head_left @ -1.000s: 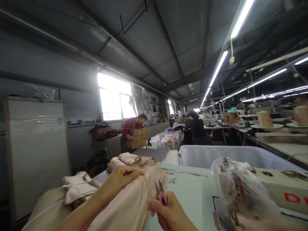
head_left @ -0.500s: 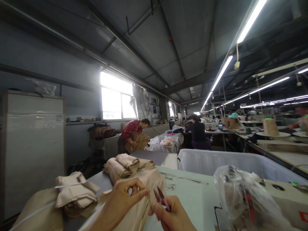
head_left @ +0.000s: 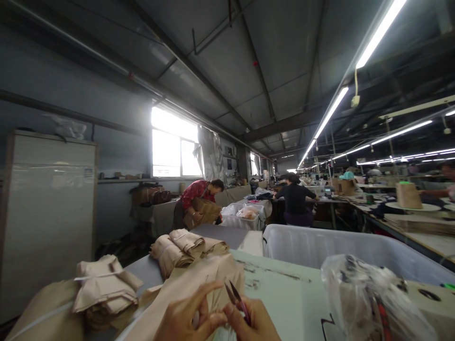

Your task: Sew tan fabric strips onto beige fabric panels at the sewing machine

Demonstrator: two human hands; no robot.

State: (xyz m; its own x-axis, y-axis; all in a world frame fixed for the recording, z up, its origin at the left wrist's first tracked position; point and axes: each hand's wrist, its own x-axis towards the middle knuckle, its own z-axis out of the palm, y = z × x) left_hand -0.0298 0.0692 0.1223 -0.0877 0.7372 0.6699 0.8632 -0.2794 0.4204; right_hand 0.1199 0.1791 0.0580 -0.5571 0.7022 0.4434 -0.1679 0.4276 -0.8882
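Small thread snips (head_left: 239,299) with dark pointed blades and a pinkish-purple handle are held in my right hand (head_left: 250,319), blades pointing up and slightly left. My left hand (head_left: 194,315) is close beside it, the thumb tip almost meeting the right fingers. Its index finger arches forward while the other fingers curl in; something small and pale shows inside them, too small to name. Beneath both hands lies a spread of beige cloth pieces (head_left: 199,272) on the pale green tabletop (head_left: 277,279).
Tied beige bundles (head_left: 106,289) lie at left, and rolled bundles (head_left: 177,246) farther back. A plastic-covered sewing machine (head_left: 369,293) stands at right before a big white bin (head_left: 320,241). Beyond, one person (head_left: 195,199) holds cardboard; another person (head_left: 295,199) sits at a table.
My left hand has drawn down and nearer to my right hand, its index finger lifting away from the thumb. The snips stay in my right hand, which has dropped slightly.
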